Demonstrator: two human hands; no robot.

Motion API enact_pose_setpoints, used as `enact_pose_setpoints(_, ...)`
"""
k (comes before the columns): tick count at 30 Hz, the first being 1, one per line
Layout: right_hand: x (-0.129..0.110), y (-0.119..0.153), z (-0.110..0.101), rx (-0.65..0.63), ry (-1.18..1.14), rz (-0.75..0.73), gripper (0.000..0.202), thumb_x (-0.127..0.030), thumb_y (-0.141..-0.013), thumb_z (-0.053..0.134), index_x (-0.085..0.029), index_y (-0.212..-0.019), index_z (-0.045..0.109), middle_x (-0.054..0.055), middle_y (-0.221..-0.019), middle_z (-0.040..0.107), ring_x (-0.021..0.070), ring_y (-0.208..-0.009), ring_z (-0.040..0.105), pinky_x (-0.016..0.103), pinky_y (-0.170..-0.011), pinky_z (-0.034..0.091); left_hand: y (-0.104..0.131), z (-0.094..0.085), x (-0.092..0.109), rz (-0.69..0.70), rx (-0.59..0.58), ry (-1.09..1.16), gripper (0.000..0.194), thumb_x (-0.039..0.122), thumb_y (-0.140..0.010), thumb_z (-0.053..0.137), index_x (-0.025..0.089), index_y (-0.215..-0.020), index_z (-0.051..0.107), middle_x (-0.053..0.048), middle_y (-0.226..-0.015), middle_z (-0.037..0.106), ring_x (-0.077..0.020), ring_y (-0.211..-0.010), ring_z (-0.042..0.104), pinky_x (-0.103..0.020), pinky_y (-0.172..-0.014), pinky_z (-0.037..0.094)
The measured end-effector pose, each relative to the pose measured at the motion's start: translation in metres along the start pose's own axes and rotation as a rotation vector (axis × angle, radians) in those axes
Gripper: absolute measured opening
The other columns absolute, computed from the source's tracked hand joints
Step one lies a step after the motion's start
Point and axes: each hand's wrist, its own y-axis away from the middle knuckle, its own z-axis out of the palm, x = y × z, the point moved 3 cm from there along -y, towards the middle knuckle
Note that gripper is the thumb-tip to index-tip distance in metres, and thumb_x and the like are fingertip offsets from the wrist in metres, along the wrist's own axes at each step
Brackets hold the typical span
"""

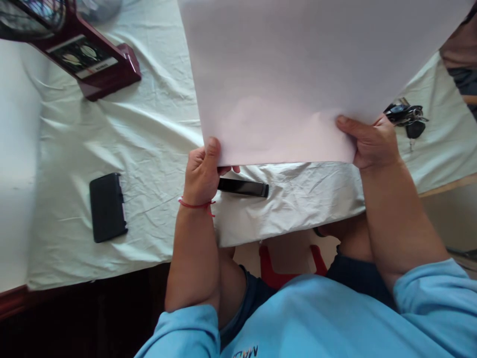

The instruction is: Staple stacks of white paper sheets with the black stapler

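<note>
A large plain white sheet of paper (283, 84) is held up over the table, its upper part running past the top of the view. My left hand (204, 171) pinches its lower left corner, thumb on top and fingers underneath. Around that wrist is a thin red string bracelet (196, 205). At the lower right corner my right hand (376, 141) grips the sheet, with the thumb lying on its face and the other fingers hidden behind. Below the paper's near edge, close to my left hand, lies a black glossy object (246, 188), partly covered by that hand.
A pale cloth (160, 129) covers the table. A black phone case (108, 208) lies at left. Behind it stands a dark red fan base (108, 64). A bunch of keys (410, 117) rests at right. A red stool (272, 271) shows beneath me.
</note>
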Motion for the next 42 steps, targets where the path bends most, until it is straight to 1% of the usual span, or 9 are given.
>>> enact_pose_setpoints(4, 0.001, -0.002, -0.002, -0.007, 0.012, -0.002, 0.057, -0.038, -0.056, 0.117, -0.024, -0.097, 0.079, 0.005, -0.129, 0.092, 0.035, -0.152, 0.079, 0.051, -0.135, 0.065, 0.0, 0.002, 0.007, 0.001, -0.012, 0.046, 0.082, 0.098, -0.094, 0.086, 0.026, -0.067, 0.061, 0.0, -0.057, 0.055, -0.0134, -0.052, 0.049, -0.029, -0.047, 0.039)
enact_pose_setpoints(11, 0.005, -0.005, -0.005, -0.02, -0.023, -0.017, 0.06, -0.039, -0.053, 0.119, -0.024, -0.096, 0.081, 0.003, -0.126, 0.093, 0.0359, -0.149, 0.081, 0.055, -0.138, 0.064, -0.001, 0.002, 0.009, 0.026, -0.04, 0.085, 0.083, 0.095, -0.093, 0.092, 0.025, -0.065, 0.057, 0.003, -0.056, 0.046, -0.0107, -0.051, 0.038, -0.028, -0.046, 0.028)
enact_pose_setpoints(18, 0.006, -0.006, -0.007, -0.057, -0.036, 0.001, 0.071, -0.043, -0.046, 0.124, -0.024, -0.1, 0.082, 0.005, -0.124, 0.093, 0.0372, -0.146, 0.083, 0.055, -0.134, 0.067, -0.001, 0.001, 0.006, 0.013, -0.02, 0.088, 0.084, 0.093, -0.095, 0.091, 0.026, -0.064, 0.051, 0.004, -0.056, 0.041, -0.0107, -0.051, 0.036, -0.03, -0.045, 0.028)
enact_pose_setpoints(21, 0.004, -0.004, -0.01, -0.06, 0.016, 0.052, 0.063, -0.035, -0.055, 0.122, -0.025, -0.105, 0.084, 0.004, -0.127, 0.094, 0.0331, -0.143, 0.084, 0.05, -0.132, 0.068, 0.0, 0.0, 0.008, 0.03, -0.003, 0.012, 0.076, 0.086, -0.1, 0.09, 0.026, -0.068, 0.058, 0.003, -0.059, 0.049, -0.0123, -0.055, 0.043, -0.029, -0.049, 0.035)
enact_pose_setpoints(25, 0.002, -0.004, -0.019, -0.009, 0.101, 0.181, 0.055, -0.021, -0.059, 0.116, -0.022, -0.106, 0.086, 0.007, -0.123, 0.095, 0.0337, -0.13, 0.088, 0.051, -0.126, 0.073, 0.001, -0.003, 0.006, 0.036, 0.016, -0.125, 0.053, 0.064, -0.095, 0.097, 0.025, -0.077, 0.066, 0.002, -0.069, 0.06, -0.0144, -0.066, 0.05, -0.03, -0.059, 0.043)
enact_pose_setpoints(29, 0.0, -0.005, -0.029, 0.014, 0.183, 0.284, 0.045, -0.012, -0.062, 0.11, -0.019, -0.101, 0.089, 0.011, -0.122, 0.095, 0.0346, -0.123, 0.089, 0.053, -0.123, 0.075, 0.0, -0.006, -0.003, -0.076, -0.057, -0.164, 0.03, 0.046, -0.087, 0.097, 0.023, -0.09, 0.077, 0.002, -0.072, 0.067, -0.0153, -0.067, 0.055, -0.03, -0.062, 0.043)
enact_pose_setpoints(34, -0.005, -0.002, -0.037, 0.051, 0.249, 0.319, 0.033, -0.007, -0.07, 0.104, -0.02, -0.097, 0.09, 0.01, -0.119, 0.095, 0.0335, -0.119, 0.089, 0.053, -0.122, 0.075, -0.001, -0.005, -0.008, -0.203, -0.186, -0.236, 0.04, 0.038, -0.08, 0.097, 0.022, -0.114, 0.082, 0.0, -0.078, 0.081, -0.0193, -0.07, 0.069, -0.032, -0.066, 0.05)
enact_pose_setpoints(37, -0.006, -0.001, -0.04, 0.074, 0.265, 0.323, 0.027, -0.005, -0.072, 0.102, -0.019, -0.093, 0.09, 0.012, -0.118, 0.095, 0.0325, -0.118, 0.089, 0.053, -0.123, 0.074, -0.002, -0.002, -0.006, -0.218, -0.244, -0.278, 0.041, 0.036, -0.081, 0.094, 0.021, -0.117, 0.081, 0.0, -0.079, 0.083, -0.0202, -0.072, 0.072, -0.033, -0.07, 0.052)
enact_pose_setpoints(42, -0.005, -0.001, -0.047, 0.055, 0.259, 0.304, 0.032, -0.008, -0.067, 0.104, -0.02, -0.094, 0.092, 0.01, -0.115, 0.095, 0.0321, -0.114, 0.089, 0.051, -0.117, 0.077, -0.002, -0.002, -0.007, -0.22, -0.268, -0.318, 0.044, 0.037, -0.084, 0.093, 0.022, -0.123, 0.08, -0.001, -0.08, 0.085, -0.0206, -0.073, 0.073, -0.033, -0.071, 0.052)
